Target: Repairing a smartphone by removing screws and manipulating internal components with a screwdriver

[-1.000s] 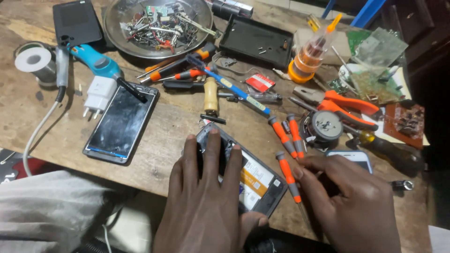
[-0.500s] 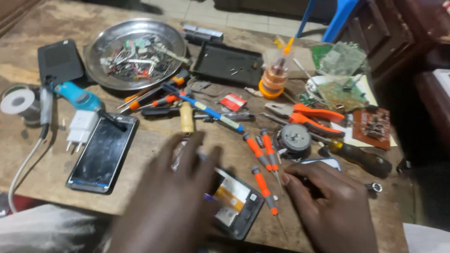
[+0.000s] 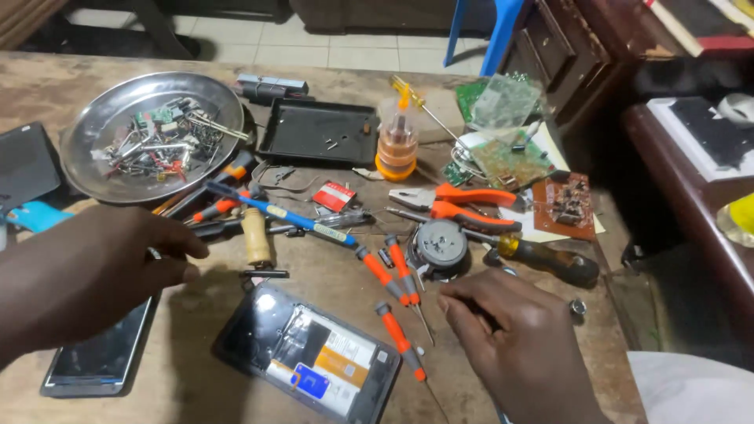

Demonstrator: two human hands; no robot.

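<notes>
Wooden counter (image 3: 330,275) is carrying heavy clutter: a metal bowl (image 3: 118,133) of small parts, a black tray (image 3: 318,132), orange pliers (image 3: 463,206). Opened phone (image 3: 314,355) is lying back-up near the front edge, battery showing, untouched. Left hand (image 3: 86,275) is hovering above a second phone (image 3: 102,353), fingers loosely curled, holding nothing. Right hand (image 3: 522,345) is resting just right of the opened phone, fingers bent downward; grip cannot be told. Orange screwdrivers (image 3: 393,275) are lying between hand and phone. Risk: a sleeve or wrist sweeping these tools could be knocking them onto the exposed battery, or scattering loose screws.
</notes>
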